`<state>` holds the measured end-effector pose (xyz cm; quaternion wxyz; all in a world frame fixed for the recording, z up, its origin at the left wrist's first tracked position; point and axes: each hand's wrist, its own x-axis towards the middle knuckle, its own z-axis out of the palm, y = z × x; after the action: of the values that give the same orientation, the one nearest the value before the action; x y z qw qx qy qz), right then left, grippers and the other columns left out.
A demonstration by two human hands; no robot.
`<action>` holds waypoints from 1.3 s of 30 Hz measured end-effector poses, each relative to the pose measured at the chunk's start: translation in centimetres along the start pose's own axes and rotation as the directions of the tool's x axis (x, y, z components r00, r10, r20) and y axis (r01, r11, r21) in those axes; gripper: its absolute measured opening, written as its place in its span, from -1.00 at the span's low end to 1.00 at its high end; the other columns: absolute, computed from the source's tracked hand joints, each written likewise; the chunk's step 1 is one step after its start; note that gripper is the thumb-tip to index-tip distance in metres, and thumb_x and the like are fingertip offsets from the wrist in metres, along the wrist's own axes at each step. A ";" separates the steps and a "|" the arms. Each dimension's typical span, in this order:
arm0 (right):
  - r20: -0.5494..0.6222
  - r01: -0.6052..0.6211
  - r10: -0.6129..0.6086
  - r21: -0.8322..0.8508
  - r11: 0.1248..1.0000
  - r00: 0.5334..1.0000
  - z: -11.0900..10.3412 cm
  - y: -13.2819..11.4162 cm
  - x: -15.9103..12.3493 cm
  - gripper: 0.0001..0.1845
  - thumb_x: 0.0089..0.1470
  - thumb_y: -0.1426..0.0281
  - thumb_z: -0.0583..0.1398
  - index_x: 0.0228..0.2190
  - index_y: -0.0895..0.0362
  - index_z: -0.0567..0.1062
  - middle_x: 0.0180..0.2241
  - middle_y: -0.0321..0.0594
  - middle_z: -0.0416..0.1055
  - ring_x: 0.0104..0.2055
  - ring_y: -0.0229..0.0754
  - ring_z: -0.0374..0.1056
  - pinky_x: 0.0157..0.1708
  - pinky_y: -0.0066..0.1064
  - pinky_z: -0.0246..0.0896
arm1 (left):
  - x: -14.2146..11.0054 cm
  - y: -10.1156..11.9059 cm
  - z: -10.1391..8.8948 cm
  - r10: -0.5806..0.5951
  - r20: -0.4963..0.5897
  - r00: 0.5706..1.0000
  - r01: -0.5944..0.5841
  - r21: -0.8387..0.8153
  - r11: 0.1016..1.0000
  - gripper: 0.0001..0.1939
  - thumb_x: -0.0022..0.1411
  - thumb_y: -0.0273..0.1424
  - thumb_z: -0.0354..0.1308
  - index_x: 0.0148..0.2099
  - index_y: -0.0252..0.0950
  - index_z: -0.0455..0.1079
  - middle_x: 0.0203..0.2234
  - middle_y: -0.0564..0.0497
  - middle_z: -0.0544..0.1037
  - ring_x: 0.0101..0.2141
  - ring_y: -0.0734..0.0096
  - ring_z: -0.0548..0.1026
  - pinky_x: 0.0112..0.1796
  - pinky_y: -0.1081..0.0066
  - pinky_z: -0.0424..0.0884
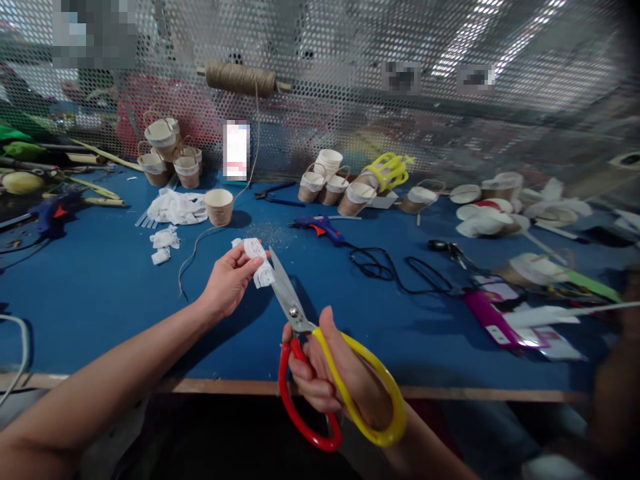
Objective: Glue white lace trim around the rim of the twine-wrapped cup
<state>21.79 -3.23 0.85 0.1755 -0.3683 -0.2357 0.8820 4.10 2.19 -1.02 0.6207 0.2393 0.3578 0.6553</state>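
My left hand [231, 279] pinches a short piece of white lace ribbon [259, 261] between thumb and fingers, above the blue table. In my right hand [333, 373] is a large pair of scissors [287, 293] with one red and one yellow handle loop. The scissor blades point up and away, their tips close beside the lace; I cannot tell whether they touch it. Just beyond my left hand stands a small brown cup [219, 208] with twine around it. Left of that cup lies a heap of white lace [179, 207], with a few cut pieces [164, 241] in front.
A blue glue gun [320, 228] with a black cord lies behind the scissors, near pliers [277, 195]. Another glue gun [53, 212] is at the left. Small lace-trimmed baskets [161, 157] stand along the perforated metal screen, where a twine spool [241, 79] hangs. A purple box [493, 320] lies right.
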 end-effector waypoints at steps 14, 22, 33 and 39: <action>-0.018 0.025 -0.026 -0.042 0.999 0.999 0.3 0.1 -0.8 -0.30 -0.12 -0.25 -0.09 -0.36 0.13 0.29 -0.69 -0.45 0.11 -0.78 -0.54 -0.16 -0.83 -0.66 -0.34 | 0.0 0.2 0.2 0.012 -0.003 1.000 -0.012 0.012 1.000 -0.79 -0.07 -0.55 0.26 -0.29 -0.37 0.43 -0.45 0.01 0.57 -0.46 0.55 0.48 -0.42 0.56 0.36; -0.002 0.035 -0.035 -0.023 0.999 0.999 0.4 0.0 -0.6 -0.32 -0.04 -0.22 -0.18 -0.36 0.12 0.28 -0.69 -0.45 0.12 -0.79 -0.53 -0.17 -0.83 -0.67 -0.35 | -0.2 0.0 0.2 -0.014 0.013 1.000 0.014 0.001 1.000 -0.75 -0.10 -0.55 0.29 -0.27 -0.37 0.44 -0.45 0.01 0.58 -0.45 0.54 0.49 -0.43 0.58 0.37; 0.024 0.015 -0.015 0.011 1.000 1.000 0.2 -0.1 0.1 -0.31 -0.05 -0.24 -0.21 -0.36 0.11 0.26 -0.71 -0.47 0.12 -0.82 -0.54 -0.16 -0.85 -0.66 -0.34 | -0.2 -0.3 0.2 -0.032 0.018 0.999 0.032 -0.012 0.999 -0.72 -0.12 -0.57 0.29 -0.26 -0.36 0.44 -0.44 0.02 0.59 -0.40 0.53 0.51 -0.34 0.57 0.37; 0.003 0.013 -0.013 0.000 1.000 1.000 0.3 -0.1 0.0 -0.33 -0.01 -0.20 -0.22 -0.36 0.11 0.27 -0.71 -0.48 0.11 -0.82 -0.54 -0.19 -0.86 -0.67 -0.33 | -0.2 -0.5 0.1 -0.017 0.037 0.999 0.017 -0.002 1.000 -0.71 -0.14 -0.55 0.31 -0.27 -0.35 0.46 -0.45 0.04 0.58 -0.42 0.56 0.49 -0.35 0.58 0.36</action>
<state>21.56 -3.19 1.09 0.1812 -0.3655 -0.2383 0.8814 4.51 1.96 -1.29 0.6330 0.2476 0.3473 0.6461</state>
